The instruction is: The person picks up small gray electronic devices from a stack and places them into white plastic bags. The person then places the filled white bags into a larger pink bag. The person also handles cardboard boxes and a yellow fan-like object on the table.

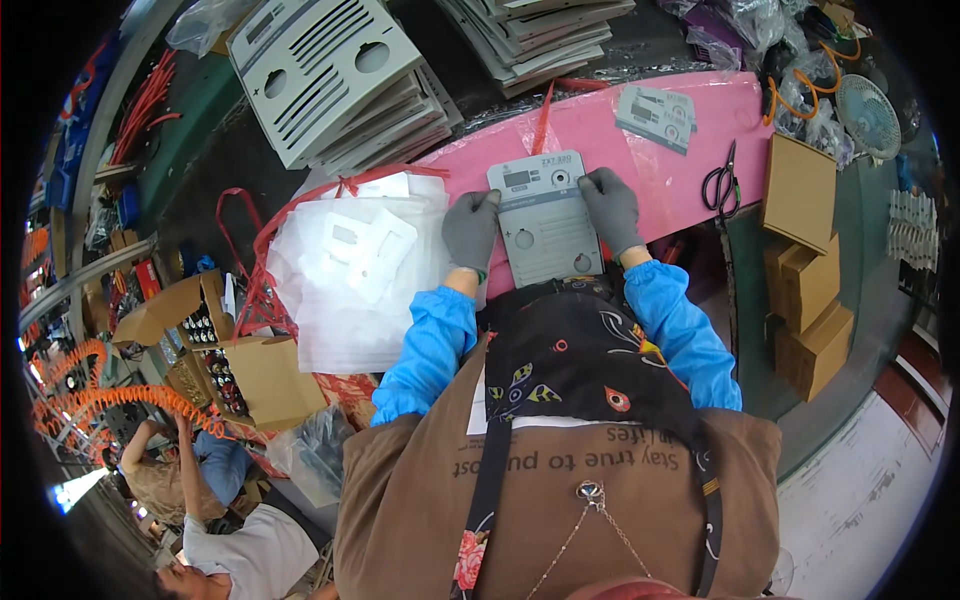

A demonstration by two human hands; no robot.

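In front of my body, a flat grey panel (558, 222) with a lighter top strip, round cutouts and slots is tilted up from the pink surface. My left hand (470, 232), in a grey glove, is closed on its upper left edge. The thumb of my gloved right hand (612, 210) presses the upper right edge, its other fingers partly hidden. Beside my left hand lies a pile of translucent white sheets (335, 325), with pale label backing scraps (362, 248) on top. Grey printed labels (655, 115) rest on the pink surface (480, 155) beyond my right hand.
Stacked slotted grey panels (325, 75) stand far left, with another stack (545, 40) at the back. Black-handled scissors (722, 188) lie right, near cardboard boxes (800, 190) and a small fan (868, 117). Red plastic ribbon (262, 245) trails left. Another person (255, 550) is at lower left.
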